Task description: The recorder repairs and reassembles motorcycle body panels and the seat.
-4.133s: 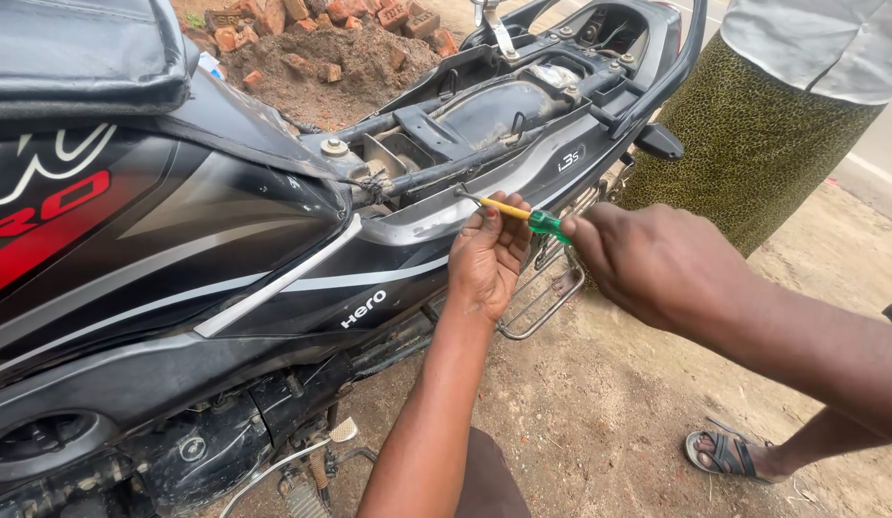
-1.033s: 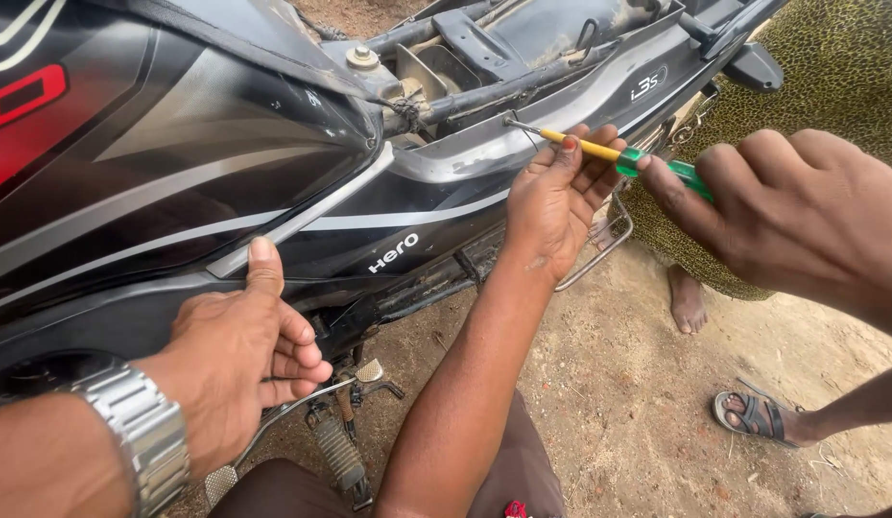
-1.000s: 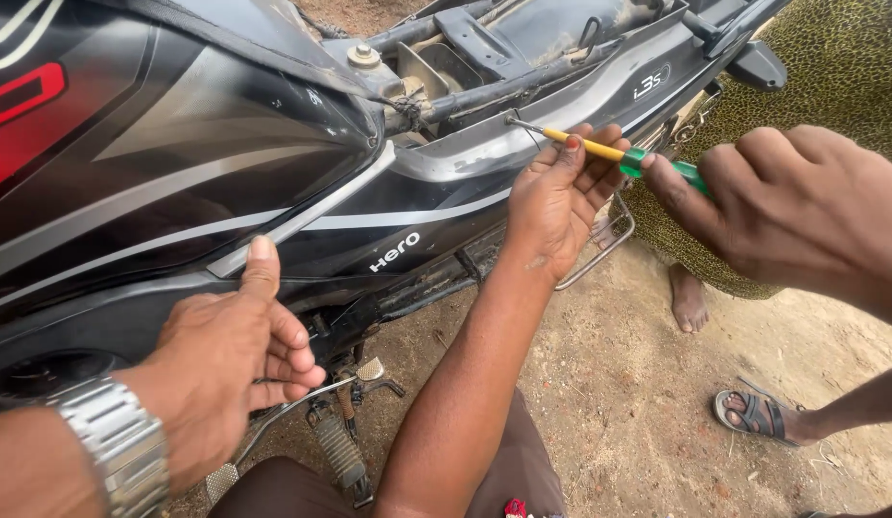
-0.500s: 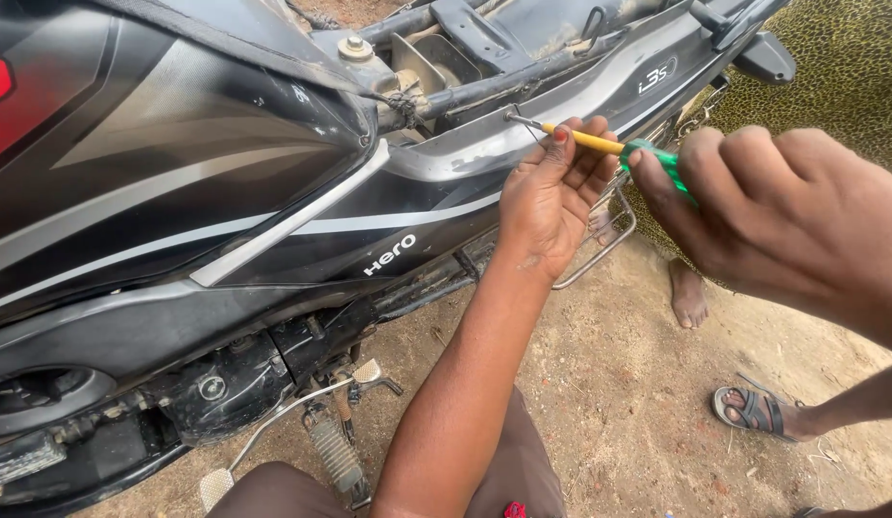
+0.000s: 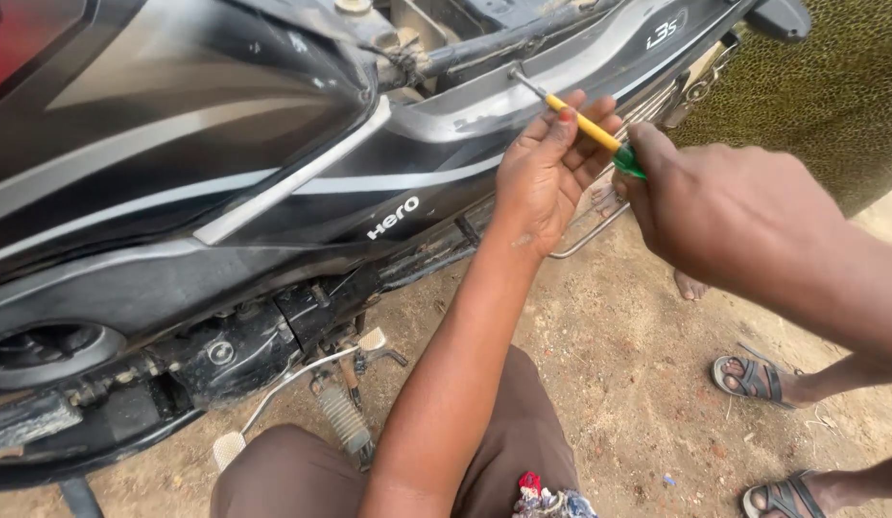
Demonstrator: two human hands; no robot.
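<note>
One black motorcycle (image 5: 273, 192) with grey stripes filled the left and upper part of my view, and I place everything else against it. Low on its near side, left of my arms, hung one brake pedal (image 5: 230, 446) with a pale flat pad and one ribbed footrest (image 5: 345, 420), both close above the dirt. My one knee in brown cloth (image 5: 302, 475) rose just below the footrest, so the room under the engine was tight there. My left hand (image 5: 542, 177) reached up to the grey side panel (image 5: 523, 86) of the motorcycle, its fingers curled together around the yellow shaft of one screwdriver (image 5: 585, 125), steadying it near the panel's lower edge. The screwdriver's metal tip lay against the panel's upper edge, just below the open seat bay, and the tool slanted down and away from the motorcycle to the right. My right hand (image 5: 724, 211) was clamped shut on the green handle, which showed only as a small bit at my thumb. Behind my left wrist one chrome guard rail (image 5: 585, 235) stuck out from the motorcycle's side, leaving a narrow gap between it and my hands. Right of the motorcycle's tail stood another person in a green patterned garment (image 5: 820, 105), close to the bike. Two sandalled feet (image 5: 753, 379) rested on the bare dirt ground (image 5: 618, 384), which lay open between my arm and those feet.
</note>
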